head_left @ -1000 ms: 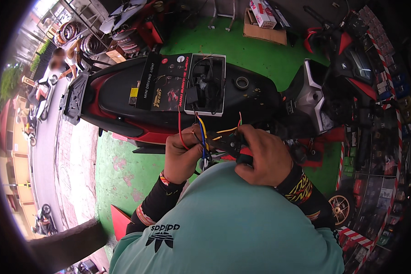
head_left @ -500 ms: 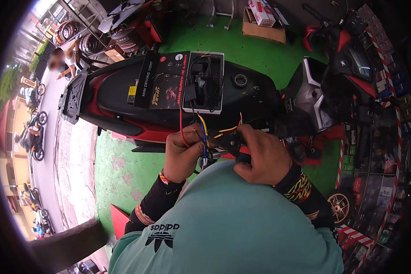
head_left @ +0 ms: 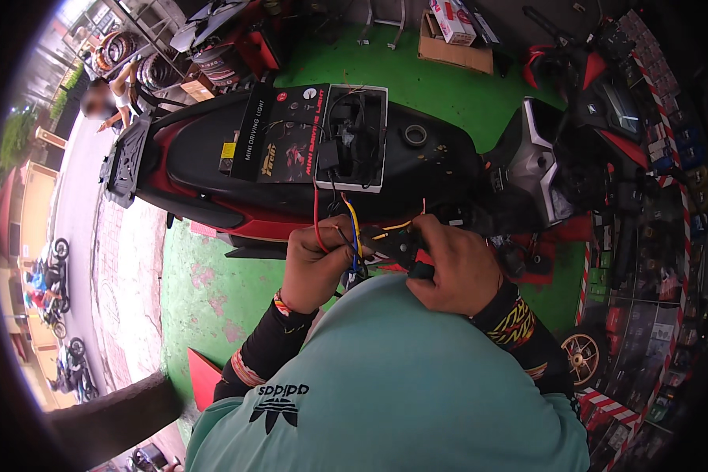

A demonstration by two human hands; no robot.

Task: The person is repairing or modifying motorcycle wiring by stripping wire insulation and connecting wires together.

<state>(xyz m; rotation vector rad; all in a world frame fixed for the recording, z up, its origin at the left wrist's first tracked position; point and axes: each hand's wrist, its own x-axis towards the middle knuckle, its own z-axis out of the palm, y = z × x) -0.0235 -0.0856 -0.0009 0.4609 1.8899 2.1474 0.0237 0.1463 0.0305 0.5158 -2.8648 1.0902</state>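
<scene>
My left hand [head_left: 315, 266] pinches a bundle of thin wires [head_left: 355, 226], with red, yellow and blue strands rising from between its fingers. Closed around dark-handled pliers [head_left: 403, 247] is my right hand [head_left: 462, 269]. The pliers' jaws point left, close to the wires beside my left fingertips; whether they grip a strand I cannot make out. A yellow wire [head_left: 393, 230] runs near the pliers. Beyond my hands, an opened cardboard box [head_left: 383, 149] with black electrical parts [head_left: 342, 145] lies on a motor scooter's black seat [head_left: 197, 141]. A red wire [head_left: 317, 212] hangs from it.
A roll of tape [head_left: 414, 135] lies on the seat right of the box. The scooter's handlebar end [head_left: 606, 118] is at the right. Shelves of packaged goods [head_left: 645, 315] line the right side. At the left, a person [head_left: 118, 102] is near the street, with motorcycles [head_left: 55, 283].
My hands stay almost in place at the wires. The pliers and right fingers shift slightly, and a short strand above the right hand stands differently. Motorcycles on the street have moved.
</scene>
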